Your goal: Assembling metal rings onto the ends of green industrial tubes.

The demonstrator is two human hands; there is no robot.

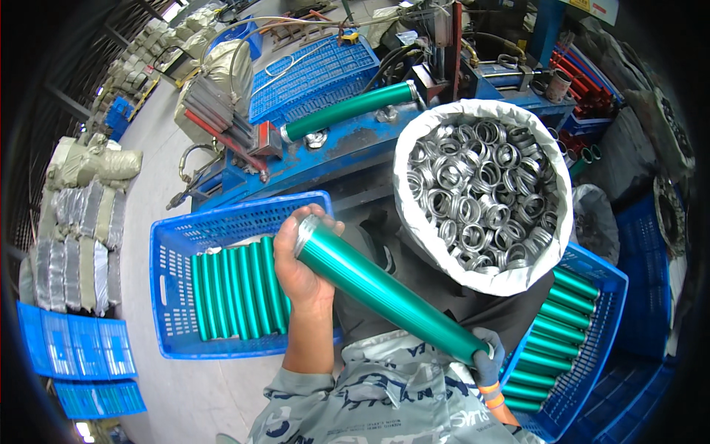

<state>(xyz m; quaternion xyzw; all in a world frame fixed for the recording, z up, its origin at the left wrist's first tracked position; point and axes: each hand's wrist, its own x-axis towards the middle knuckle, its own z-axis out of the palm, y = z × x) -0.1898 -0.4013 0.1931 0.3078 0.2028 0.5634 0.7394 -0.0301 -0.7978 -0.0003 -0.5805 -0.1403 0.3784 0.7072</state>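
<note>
A shiny green metal tube (pixel 388 292) lies slantwise across my lap. My left hand (pixel 299 255), bare, is wrapped round its upper end, where a silver threaded ring (pixel 307 235) sits. At the tube's lower end my right hand (pixel 488 362), in a grey glove with an orange cuff, grips it; part of that hand is hidden behind the tube. A white sack (pixel 405 194) full of silver threaded rings (pixel 481 189) stands just beyond the tube to the right. Another green tube (pixel 347 111), with silver ends, rests on the blue machine bench (pixel 310 164) ahead.
To my left a blue crate (pixel 170 348) holds a row of green tubes (pixel 237 292). A second blue crate (pixel 610 318) with more green tubes (pixel 551 344) stands at my right. Metal clamps and hoses rise from the bench; wrapped bundles (pixel 81 237) are stacked far left.
</note>
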